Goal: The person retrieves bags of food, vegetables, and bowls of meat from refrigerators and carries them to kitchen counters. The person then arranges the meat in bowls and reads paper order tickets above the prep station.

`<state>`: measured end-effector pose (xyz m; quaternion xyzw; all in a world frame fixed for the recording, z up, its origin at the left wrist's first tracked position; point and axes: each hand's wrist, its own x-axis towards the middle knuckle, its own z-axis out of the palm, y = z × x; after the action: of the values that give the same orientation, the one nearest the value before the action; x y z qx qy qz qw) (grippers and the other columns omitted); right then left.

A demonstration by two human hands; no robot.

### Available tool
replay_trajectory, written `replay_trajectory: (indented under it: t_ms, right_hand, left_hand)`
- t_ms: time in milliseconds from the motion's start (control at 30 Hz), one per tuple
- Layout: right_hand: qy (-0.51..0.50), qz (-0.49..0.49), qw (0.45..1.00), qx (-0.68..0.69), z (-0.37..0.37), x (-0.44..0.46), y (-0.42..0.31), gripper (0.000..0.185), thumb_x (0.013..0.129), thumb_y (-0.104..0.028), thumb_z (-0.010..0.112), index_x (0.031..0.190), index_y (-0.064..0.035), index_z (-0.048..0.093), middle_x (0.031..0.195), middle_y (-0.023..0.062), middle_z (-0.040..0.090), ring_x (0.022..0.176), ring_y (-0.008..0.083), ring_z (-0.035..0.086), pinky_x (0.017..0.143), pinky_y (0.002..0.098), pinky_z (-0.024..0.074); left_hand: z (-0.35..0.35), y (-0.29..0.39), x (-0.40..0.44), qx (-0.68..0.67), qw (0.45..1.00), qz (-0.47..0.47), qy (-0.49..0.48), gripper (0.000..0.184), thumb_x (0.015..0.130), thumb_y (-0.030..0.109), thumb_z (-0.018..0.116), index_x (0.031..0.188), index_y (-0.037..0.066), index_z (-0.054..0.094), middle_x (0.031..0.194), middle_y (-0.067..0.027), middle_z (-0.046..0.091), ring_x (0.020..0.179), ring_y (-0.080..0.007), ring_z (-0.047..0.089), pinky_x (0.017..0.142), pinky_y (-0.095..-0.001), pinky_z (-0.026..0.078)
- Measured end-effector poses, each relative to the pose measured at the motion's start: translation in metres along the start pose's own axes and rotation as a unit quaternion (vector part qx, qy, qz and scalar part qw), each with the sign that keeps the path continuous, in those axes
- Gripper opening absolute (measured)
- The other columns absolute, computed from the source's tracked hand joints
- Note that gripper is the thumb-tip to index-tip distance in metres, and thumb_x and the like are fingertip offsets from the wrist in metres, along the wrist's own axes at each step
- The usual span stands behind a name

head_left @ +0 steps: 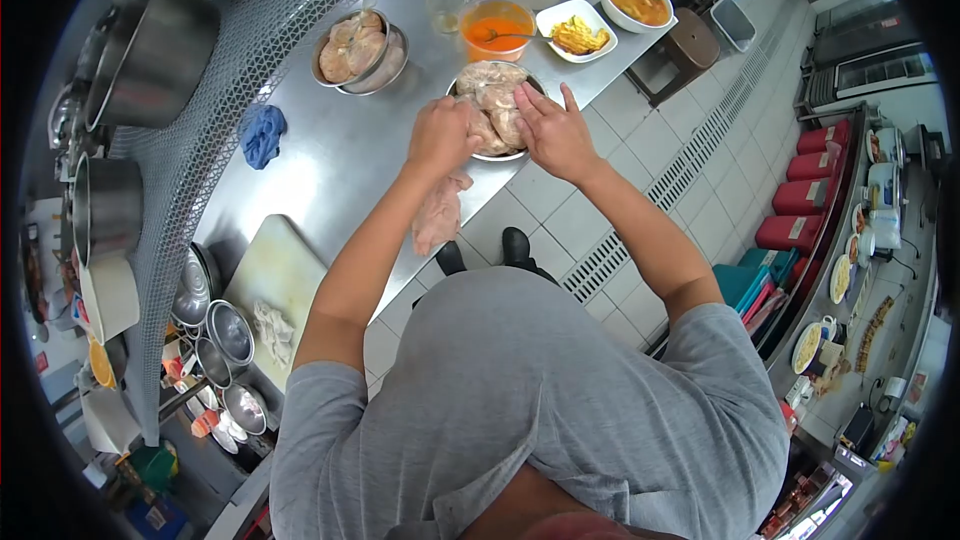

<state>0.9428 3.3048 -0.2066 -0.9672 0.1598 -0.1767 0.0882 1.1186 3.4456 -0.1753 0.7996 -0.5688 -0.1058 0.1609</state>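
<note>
Two hands point(443, 138) point(557, 140), two shoes point(516, 245) point(450, 258), one stool point(690, 40)

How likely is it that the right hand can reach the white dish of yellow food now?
Probably yes: the right hand is near the white dish, and nothing seems to stand between them, though that hand rests on the pale meat.

At the near edge of the steel counter point(345, 165), a left hand point(445, 132) with curled fingers and a flat right hand point(553, 137) meet over raw meat point(494, 98) in a round metal bowl point(492, 157), with a limp pink piece point(438, 218) lying below the left hand along that edge. Toward the right corner stand an orange tub point(496, 28), a square dish of yellow food point(578, 35) and a soup bowl point(637, 2). Nearer the far edge are a meat-filled pot point(318, 61) and a blue cloth point(264, 137); a cutting board point(262, 275) occupies the left end.
</note>
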Motion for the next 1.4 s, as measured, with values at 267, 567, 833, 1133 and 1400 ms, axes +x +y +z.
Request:
replay_trajectory:
  t_ms: [267,567,833,1133,1400]
  right_hand:
    - [0.057,-0.116,0.978,0.166,-0.028,-0.028,-0.076,0.045,0.088,-0.012,0.063,0.13,0.0021,0.055,0.133,0.0214,0.056,0.121,0.0387,0.054,0.106,0.0506,0.0401]
    - [-0.149,-0.18,0.964,0.129,0.061,-0.059,-0.141,0.076,0.089,-0.038,0.063,0.148,0.0017,0.035,0.153,0.023,0.033,0.146,0.0379,0.024,0.117,0.057,0.0182]
    - [-0.147,0.084,0.918,0.359,0.064,-0.08,-0.121,0.043,0.085,-0.032,0.071,0.116,-0.0025,0.066,0.113,0.021,0.066,0.109,0.0299,0.062,0.095,0.0423,0.0485]
    - [0.048,0.521,0.656,0.543,0.036,-0.049,-0.056,0.035,0.081,-0.026,0.074,0.081,0.0081,0.066,0.076,0.0089,0.066,0.061,0.018,0.061,0.054,0.0345,0.0519]
    - [0.05,0.585,0.628,0.511,0.043,-0.022,-0.054,0.025,0.073,-0.016,0.067,0.082,0.0068,0.062,0.076,0.0134,0.061,0.065,0.0258,0.059,0.049,0.0432,0.054]
  left_hand:
    - [-0.023,-0.023,-0.073,-0.023,0.992,-0.017,0.124,0.065,0.077,0.032,0.077,0.133,0.008,0.055,0.13,-0.0176,0.055,0.119,-0.0384,0.052,0.098,-0.0511,0.041]
    - [0.058,-0.056,-0.174,0.124,0.977,-0.109,-0.139,0.077,0.085,0.045,0.067,0.15,0.014,0.039,0.162,-0.0128,0.019,0.148,-0.0389,0.017,0.113,-0.0681,0.016]
    - [0.041,-0.1,-0.168,-0.187,0.949,-0.244,-0.074,0.063,0.09,0.033,0.066,0.143,0.006,0.046,0.116,-0.0126,0.067,0.1,-0.0303,0.067,0.084,-0.0432,0.054]
    - [0.0,-0.142,-0.067,-0.541,0.782,-0.307,-0.041,0.045,0.097,0.039,0.06,0.121,0.002,0.056,0.097,-0.0069,0.071,0.073,-0.0105,0.063,0.063,-0.0254,0.049]
    - [0.041,-0.106,-0.034,-0.553,0.788,-0.254,-0.099,0.047,0.097,0.041,0.06,0.127,0.005,0.056,0.104,-0.0073,0.068,0.077,-0.0126,0.064,0.061,-0.0259,0.049]
